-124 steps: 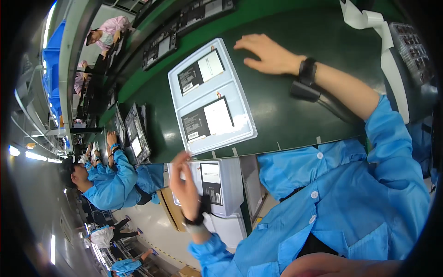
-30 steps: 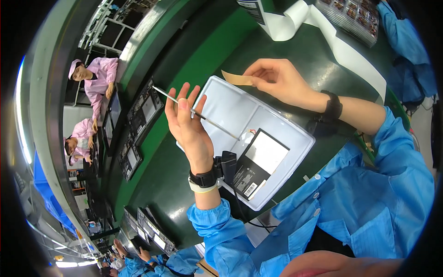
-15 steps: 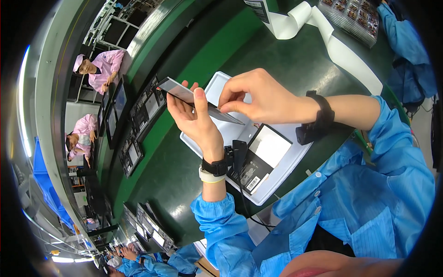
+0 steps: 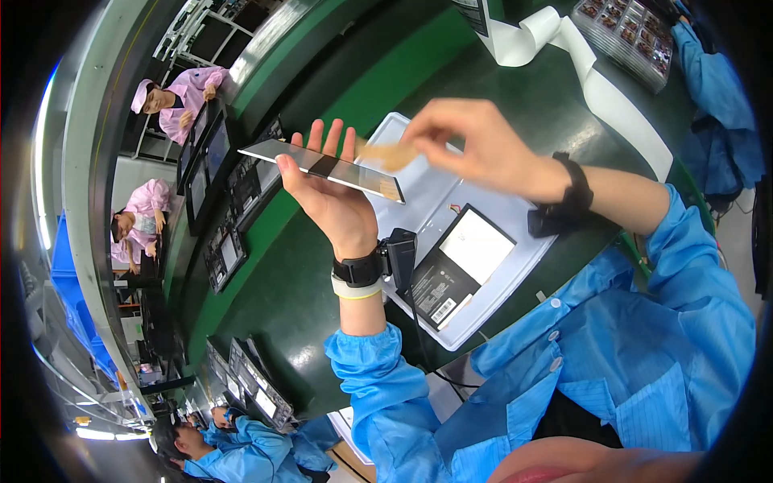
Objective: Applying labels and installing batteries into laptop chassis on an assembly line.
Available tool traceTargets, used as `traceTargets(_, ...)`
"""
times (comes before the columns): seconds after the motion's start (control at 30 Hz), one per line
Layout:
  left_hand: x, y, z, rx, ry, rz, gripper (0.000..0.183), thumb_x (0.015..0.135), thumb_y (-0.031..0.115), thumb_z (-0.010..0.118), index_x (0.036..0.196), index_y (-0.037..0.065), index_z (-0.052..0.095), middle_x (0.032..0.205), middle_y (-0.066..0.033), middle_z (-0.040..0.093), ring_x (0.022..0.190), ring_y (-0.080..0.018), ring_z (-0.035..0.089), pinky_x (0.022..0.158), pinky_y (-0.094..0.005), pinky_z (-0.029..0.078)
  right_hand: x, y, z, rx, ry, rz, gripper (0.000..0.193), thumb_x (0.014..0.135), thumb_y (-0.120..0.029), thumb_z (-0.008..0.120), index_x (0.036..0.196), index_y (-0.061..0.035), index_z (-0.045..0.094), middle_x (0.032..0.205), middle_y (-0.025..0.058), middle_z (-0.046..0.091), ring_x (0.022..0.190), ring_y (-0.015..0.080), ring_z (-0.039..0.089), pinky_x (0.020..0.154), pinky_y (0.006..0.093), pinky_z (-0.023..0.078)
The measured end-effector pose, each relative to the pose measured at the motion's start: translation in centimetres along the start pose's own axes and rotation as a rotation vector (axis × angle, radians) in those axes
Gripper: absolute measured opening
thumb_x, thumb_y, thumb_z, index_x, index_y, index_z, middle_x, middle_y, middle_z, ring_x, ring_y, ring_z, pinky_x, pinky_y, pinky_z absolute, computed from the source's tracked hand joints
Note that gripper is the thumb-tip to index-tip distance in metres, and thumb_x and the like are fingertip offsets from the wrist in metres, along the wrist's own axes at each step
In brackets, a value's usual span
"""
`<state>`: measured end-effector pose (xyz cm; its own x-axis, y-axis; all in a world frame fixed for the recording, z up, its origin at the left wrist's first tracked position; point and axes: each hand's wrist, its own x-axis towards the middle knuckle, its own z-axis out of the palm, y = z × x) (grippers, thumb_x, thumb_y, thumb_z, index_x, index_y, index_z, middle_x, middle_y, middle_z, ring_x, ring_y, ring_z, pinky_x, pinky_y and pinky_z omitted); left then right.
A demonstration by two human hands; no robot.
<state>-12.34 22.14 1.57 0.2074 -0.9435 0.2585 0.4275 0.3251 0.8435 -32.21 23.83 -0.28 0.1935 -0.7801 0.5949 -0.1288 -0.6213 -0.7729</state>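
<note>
1. One flat pack is out of the pale tray and up over the green bench, the left hand holding it, grip clamped between thumb and fingers
2. The right hand has its grip pinched on a tan strip, blurred; cannot tell whether strip and held pack touch
3. A second pack lies in the tray's near compartment, no hand on it
4. Count: two packs, one tray, one strip

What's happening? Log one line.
left hand: holds thin silver-black panel | right hand: holds tan strip | pale plastic tray: black-white battery inside
</note>
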Motion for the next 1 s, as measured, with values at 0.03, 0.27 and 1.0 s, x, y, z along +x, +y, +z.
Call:
traceTargets(0.03,-0.1,-0.1,-0.1,0.019,0.009,0.021,0.072,0.098,0.064,0.054,0.13,0.0,0.045,0.134,-0.0197,0.053,0.129,-0.0377,0.054,0.116,-0.0556,0.041,-0.4,-1.1,0.7,-0.025,-0.038,-0.042,0.014,0.09,-0.001,0.069,0.104,0.0005,0.071,0.091,0.0093,0.07,0.078,0.0176,0.069,0.07,0.0291,0.055)
traceTargets(0.27,-1.0,-0.7,0.9,0.163,0.144,0.147,0.065,0.103,0.055,0.05,0.134,-0.001,0.042,0.134,-0.0194,0.053,0.128,-0.0351,0.055,0.112,-0.0511,0.046,-1.8,-3.1,2.2,-0.242,-0.013,-0.252,0.012,0.088,-0.009,0.073,0.094,-0.0001,0.069,0.083,0.0108,0.067,0.072,0.0252,0.067,0.063,0.0352,0.054)
traceTargets(1.0,0.4,4.3,-0.5,-0.042,-0.182,-0.116,0.108,0.089,0.056,0.048,0.158,-0.014,0.003,0.165,-0.0318,0.016,0.153,-0.0417,0.023,0.131,-0.0451,0.01,-15.1,-10.8,-22.0,-0.891,0.42,0.107,0.015,0.093,-0.001,0.071,0.107,0.0026,0.073,0.092,0.008,0.074,0.079,0.0103,0.067,0.07,0.0244,0.055)
